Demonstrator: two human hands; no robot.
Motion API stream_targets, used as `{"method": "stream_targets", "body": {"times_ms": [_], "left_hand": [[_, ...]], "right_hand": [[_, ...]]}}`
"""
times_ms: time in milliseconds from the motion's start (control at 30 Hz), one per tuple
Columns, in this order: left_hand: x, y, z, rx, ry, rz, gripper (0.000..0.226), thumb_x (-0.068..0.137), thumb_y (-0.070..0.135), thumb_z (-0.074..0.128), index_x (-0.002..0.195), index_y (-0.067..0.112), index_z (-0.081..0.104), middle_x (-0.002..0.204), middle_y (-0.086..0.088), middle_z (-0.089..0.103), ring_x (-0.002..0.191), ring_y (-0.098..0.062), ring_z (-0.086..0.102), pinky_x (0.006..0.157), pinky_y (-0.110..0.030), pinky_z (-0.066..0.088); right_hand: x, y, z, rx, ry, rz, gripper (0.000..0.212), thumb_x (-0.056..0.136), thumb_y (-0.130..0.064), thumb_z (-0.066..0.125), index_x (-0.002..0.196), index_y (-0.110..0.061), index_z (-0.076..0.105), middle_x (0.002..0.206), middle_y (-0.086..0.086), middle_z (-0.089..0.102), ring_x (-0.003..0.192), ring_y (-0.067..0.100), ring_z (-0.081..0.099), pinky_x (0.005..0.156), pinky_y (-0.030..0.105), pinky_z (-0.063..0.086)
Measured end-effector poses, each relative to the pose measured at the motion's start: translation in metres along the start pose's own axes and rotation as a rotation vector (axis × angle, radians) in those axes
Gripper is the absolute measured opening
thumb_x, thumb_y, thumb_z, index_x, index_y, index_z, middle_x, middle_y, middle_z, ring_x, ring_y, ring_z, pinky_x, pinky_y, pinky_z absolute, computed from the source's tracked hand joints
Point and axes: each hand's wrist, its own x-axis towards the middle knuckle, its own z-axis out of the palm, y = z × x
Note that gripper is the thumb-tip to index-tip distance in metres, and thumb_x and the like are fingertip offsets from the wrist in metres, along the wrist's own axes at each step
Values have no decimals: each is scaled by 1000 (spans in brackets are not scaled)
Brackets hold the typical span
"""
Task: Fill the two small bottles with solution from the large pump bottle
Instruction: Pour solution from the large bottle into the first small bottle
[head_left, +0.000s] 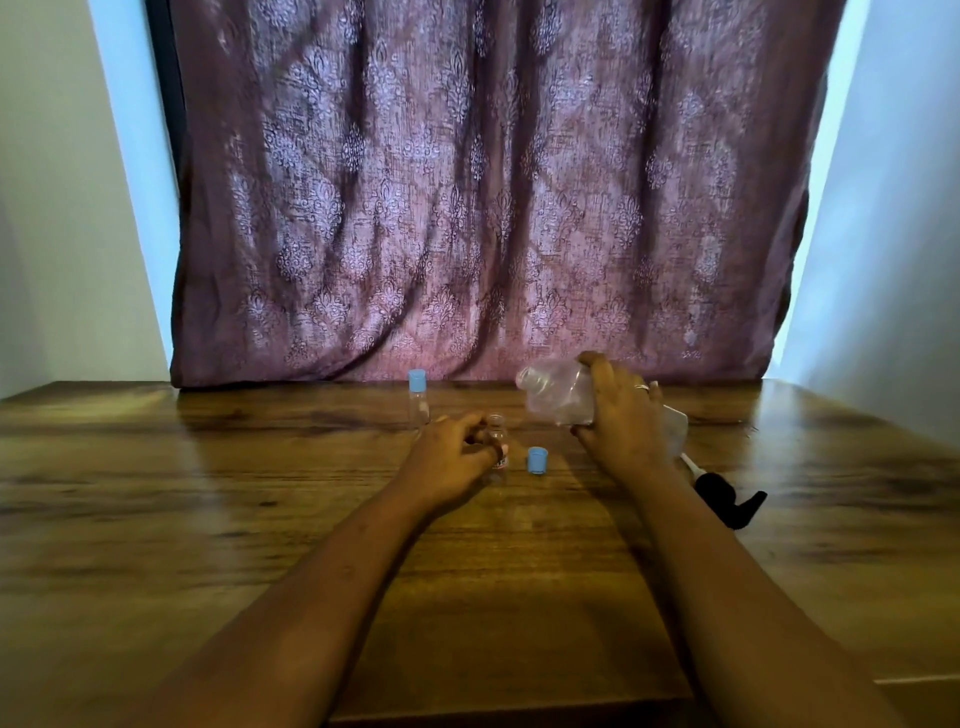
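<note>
My right hand (626, 415) grips the large clear bottle (558, 395), lifted off the table and tilted with its open mouth pointing left. Its black pump head (727, 499) with white tube lies on the table to the right. My left hand (452, 452) holds an uncapped small clear bottle (496, 428) upright on the table, below and left of the large bottle's mouth. That bottle's blue cap (537, 460) stands just to its right. A second small bottle (418, 400) with a blue cap on stands behind my left hand.
The wooden table (260, 519) stretches wide on both sides. A patterned purple curtain (493, 208) hangs right behind the table's far edge. Pale walls flank it.
</note>
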Motion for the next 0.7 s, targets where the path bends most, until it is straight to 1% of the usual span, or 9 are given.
{"method": "stream_targets", "body": {"times_ms": [33, 67, 133, 167, 233, 333, 467, 600, 700], "left_hand": [[0, 0, 0, -4, -2, -2, 14, 82, 40, 64, 96, 43, 63, 104, 6, 69, 97, -16, 67, 89, -49, 56], [0, 0, 0, -5, -7, -2, 20, 79, 45, 62, 99, 42, 63, 104, 6, 69, 98, -16, 67, 90, -50, 55], [0, 0, 0, -13, -17, -10, 29, 75, 52, 59, 103, 44, 62, 105, 7, 69, 99, -16, 67, 91, -50, 54], [0, 0, 0, -14, -20, -12, 27, 76, 50, 59, 103, 44, 62, 105, 6, 69, 99, -16, 67, 91, -50, 55], [-1, 2, 0, 7, -13, -10, 20, 85, 39, 62, 105, 39, 64, 106, 5, 68, 98, -15, 66, 91, -49, 55], [-1, 3, 0, 15, -3, -4, 19, 92, 26, 61, 110, 29, 65, 105, 4, 68, 96, -15, 66, 91, -47, 55], [-2, 5, 0, 20, -5, -11, 18, 93, 26, 60, 109, 29, 65, 103, 7, 68, 99, -14, 65, 96, -49, 51], [-4, 7, 0, -8, -18, -26, 16, 93, 26, 60, 108, 26, 65, 104, 3, 68, 100, -17, 66, 94, -50, 53], [-5, 10, 0, -42, -25, -49, 17, 93, 23, 61, 111, 25, 62, 113, 2, 68, 102, -17, 66, 93, -46, 54]], "right_hand": [[0, -2, 1, -26, -14, -22, 70, 75, -16, 71, 133, -21, 34, 133, 5, 48, 123, 30, 46, 108, 57, 25], [-1, -3, 2, -52, -24, -40, 70, 75, -15, 71, 134, -22, 33, 134, 4, 48, 124, 29, 46, 108, 57, 24], [-1, -3, 5, -94, -32, -57, 71, 75, -13, 71, 134, -22, 33, 135, 3, 47, 124, 28, 46, 108, 57, 24], [0, -3, 6, -106, -27, -60, 71, 75, -13, 71, 134, -21, 34, 135, 4, 47, 124, 29, 46, 109, 58, 23], [1, -2, 8, -125, -9, -64, 69, 75, -13, 71, 134, -21, 35, 135, 4, 48, 125, 30, 45, 110, 60, 21], [1, -1, 11, -152, 15, -83, 67, 76, -13, 70, 133, -23, 36, 134, 3, 50, 125, 29, 46, 111, 62, 18], [1, -2, 12, -146, 12, -96, 66, 76, -11, 69, 133, -23, 36, 135, 3, 49, 127, 28, 43, 112, 61, 15], [1, -1, 12, -157, 35, -106, 64, 77, -10, 68, 131, -25, 37, 134, 1, 50, 127, 26, 43, 112, 59, 10], [2, -2, 13, -162, 49, -121, 62, 77, -8, 67, 129, -26, 39, 131, 0, 52, 126, 26, 45, 112, 58, 10]]}}
